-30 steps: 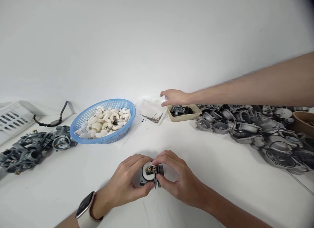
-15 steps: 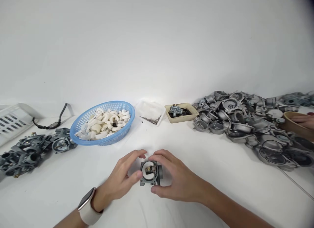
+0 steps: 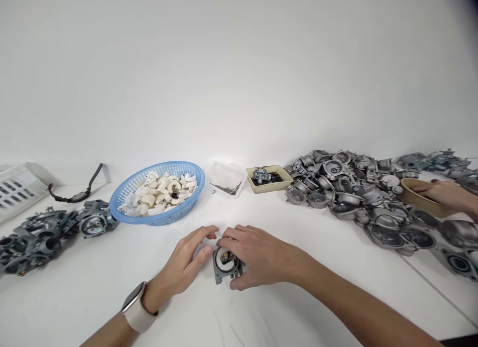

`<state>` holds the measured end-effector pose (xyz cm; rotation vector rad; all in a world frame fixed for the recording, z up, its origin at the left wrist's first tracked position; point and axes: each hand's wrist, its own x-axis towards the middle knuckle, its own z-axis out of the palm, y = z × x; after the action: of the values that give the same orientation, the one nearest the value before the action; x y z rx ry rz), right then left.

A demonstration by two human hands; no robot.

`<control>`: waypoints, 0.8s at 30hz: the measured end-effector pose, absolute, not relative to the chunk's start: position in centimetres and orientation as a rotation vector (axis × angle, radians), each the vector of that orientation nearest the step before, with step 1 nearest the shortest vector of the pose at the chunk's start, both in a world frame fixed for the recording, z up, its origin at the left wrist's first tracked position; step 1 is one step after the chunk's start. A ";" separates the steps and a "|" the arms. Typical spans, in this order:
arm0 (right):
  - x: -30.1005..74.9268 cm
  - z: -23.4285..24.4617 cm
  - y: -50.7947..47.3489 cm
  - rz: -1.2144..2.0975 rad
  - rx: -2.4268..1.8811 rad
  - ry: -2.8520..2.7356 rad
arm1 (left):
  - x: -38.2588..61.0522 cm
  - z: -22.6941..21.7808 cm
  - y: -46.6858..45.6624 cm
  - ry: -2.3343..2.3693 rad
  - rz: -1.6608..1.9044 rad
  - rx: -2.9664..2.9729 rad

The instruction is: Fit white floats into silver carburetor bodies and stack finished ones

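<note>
A grey metal carburetor body (image 3: 218, 273) lies on the white table in front of me, its round open side up. Inside that opening sit a white plastic float (image 3: 220, 261) and small brass parts. My right hand (image 3: 259, 255) is wrapped over the carburetor's right side, fingers across its far edge and thumb at the near edge. To the left, my left hand (image 3: 186, 261) is held with thumb and fingers apart, its fingertips close to the carburetor. Its wrist carries a watch with a pale band. My right fingers hide part of the carburetor.
A blue basket (image 3: 125, 216) holds white floats. Beyond lie a white tray (image 3: 220, 170) with thin pins and a cream tray (image 3: 271, 188) with dark pieces. Carburetor bodies (image 3: 41, 237) lie left, metal bowls (image 3: 358, 192) right. Another person's hand (image 3: 444, 192) reaches into a tan bowl (image 3: 421, 203).
My right hand has closed in over the carburetor and covers more of it. My left hand stays beside it. The view has turned slightly right, showing more of the other person's hand.
</note>
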<state>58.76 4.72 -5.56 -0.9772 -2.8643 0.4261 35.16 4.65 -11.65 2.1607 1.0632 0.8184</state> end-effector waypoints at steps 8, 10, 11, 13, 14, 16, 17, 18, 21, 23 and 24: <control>57.4 -4.7 4.5 0.138 -1.002 -3.017 | 35.0 -11.8 4.7 1.141 0.895 2.172; 57.2 -4.4 4.5 0.124 -0.999 -3.078 | 34.5 -12.4 4.9 1.156 0.899 2.211; 57.2 -4.3 4.6 0.127 -0.995 -3.111 | 34.2 -12.8 5.2 1.164 0.899 2.238; 57.9 -3.9 4.8 0.135 -1.000 -3.169 | 33.5 -13.6 5.7 1.203 0.889 2.287; 58.6 -3.6 4.8 0.137 -1.008 -3.186 | 33.2 -14.1 6.0 1.217 0.884 2.316; 60.8 -3.0 4.8 0.155 -1.037 -3.180 | 32.6 -14.8 6.5 1.227 0.869 2.382; 62.3 -2.5 4.6 0.185 -1.066 -3.160 | 32.5 -15.1 6.6 1.221 0.863 2.414; 64.1 -2.0 4.3 0.229 -1.113 -3.129 | 32.4 -15.3 6.6 1.210 0.857 2.441; 70.0 -0.5 2.9 0.387 -1.371 -2.991 | 32.9 -15.4 6.0 1.225 0.845 2.439; 74.1 0.5 1.5 0.421 -1.562 -2.870 | 33.6 -15.3 5.4 1.274 0.846 2.406; 76.0 0.9 0.6 0.411 -1.640 -2.827 | 33.9 -15.3 5.1 1.285 0.851 2.404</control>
<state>75.96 0.64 0.88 -1.6404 -2.8274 0.4110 33.86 5.07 -15.32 2.4045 1.2846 0.8509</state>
